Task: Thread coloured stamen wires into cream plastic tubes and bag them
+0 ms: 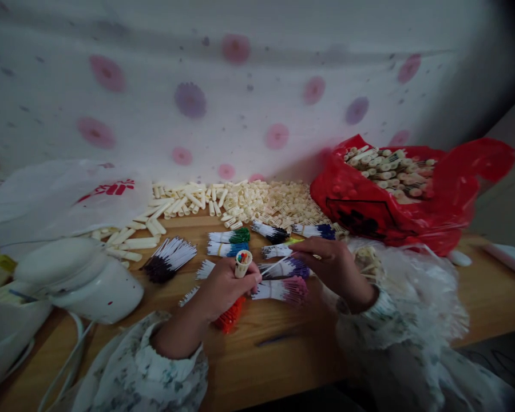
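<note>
My left hand [223, 289] is closed round a cream plastic pen barrel [242, 270], its open end up and several coloured refill tips showing inside. In my right hand [332, 264], the fingers pinch a thin white pen refill [276, 266], whose other end reaches close to my left fingertips. Around both hands lie bundles of white refills with coloured ends: green [229, 236], blue [228, 249], purple [289, 267], pink [285, 289] and red [229, 316]. Black-ended ones [270, 232] lie farther back.
Loose cream barrels [189, 200] and a heap of small cream parts [274, 200] lie along the back. A red bag [369, 212] of filled pens stands right, beside a clear plastic bag [424, 280]. Dark-ended refills [170, 258] and a white appliance [98, 286] are left.
</note>
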Available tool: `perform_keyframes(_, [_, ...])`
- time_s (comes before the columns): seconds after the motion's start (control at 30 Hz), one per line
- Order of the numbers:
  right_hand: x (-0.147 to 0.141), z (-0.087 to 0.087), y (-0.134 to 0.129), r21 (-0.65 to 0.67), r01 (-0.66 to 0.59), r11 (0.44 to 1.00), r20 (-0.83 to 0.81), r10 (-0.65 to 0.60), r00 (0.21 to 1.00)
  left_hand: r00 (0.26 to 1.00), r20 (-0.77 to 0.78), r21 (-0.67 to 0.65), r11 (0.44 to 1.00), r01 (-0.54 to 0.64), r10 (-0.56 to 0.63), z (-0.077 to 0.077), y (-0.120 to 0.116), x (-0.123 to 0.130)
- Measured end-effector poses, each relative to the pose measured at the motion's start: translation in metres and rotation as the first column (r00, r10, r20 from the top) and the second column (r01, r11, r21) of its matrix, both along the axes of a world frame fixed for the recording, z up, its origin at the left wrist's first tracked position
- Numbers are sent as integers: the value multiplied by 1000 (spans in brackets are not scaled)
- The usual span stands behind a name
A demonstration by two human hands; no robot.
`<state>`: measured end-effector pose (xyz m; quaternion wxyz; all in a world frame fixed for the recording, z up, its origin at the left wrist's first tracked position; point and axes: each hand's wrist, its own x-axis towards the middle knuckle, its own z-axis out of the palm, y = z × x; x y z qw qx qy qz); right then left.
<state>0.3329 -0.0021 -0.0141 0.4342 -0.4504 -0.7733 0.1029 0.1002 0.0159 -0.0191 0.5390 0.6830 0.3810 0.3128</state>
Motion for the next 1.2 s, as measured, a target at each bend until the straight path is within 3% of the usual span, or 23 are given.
perform_keyframes(0.3, [-27, -3, -2, -115, -157, 981, 60, 165, 985, 998, -47, 14, 999, 30, -29, -10, 3, 0])
perform_keyframes(0.53, [-36, -12, -7, -183, -49, 982, -279, -4, 960, 1000, 28, 2, 1000, -8, 8, -5, -2, 2])
perform_keyframes(0.63, [-40, -14, -10, -185, -6, 983, -317, -54, 947, 1000, 31, 21, 1000, -3, 3, -6, -3, 2])
perform_keyframes(0.87, [-50, -17, -17, -163, -14, 987, -324, -40, 945, 996, 84, 20, 1000, 2, -3, -4, -6, 4])
perform_keyframes(0.97, [-51, -18, -18, -227, -38, 973, -444, -68, 894, 993, 121, 11, 1000, -11, 9, -2, -6, 4])
perform_keyframes(1.07, [-51, -19, -21, -287, -141, 948, -587, -58, 808, 992, 128, 28, 1000, -9, 5, -2, -7, 4])
perform_keyframes(1.2, [-53, -16, -23, -286, -239, 928, -670, -15, 742, 989, 146, 27, 1000, 6, -10, -3, -7, 4])
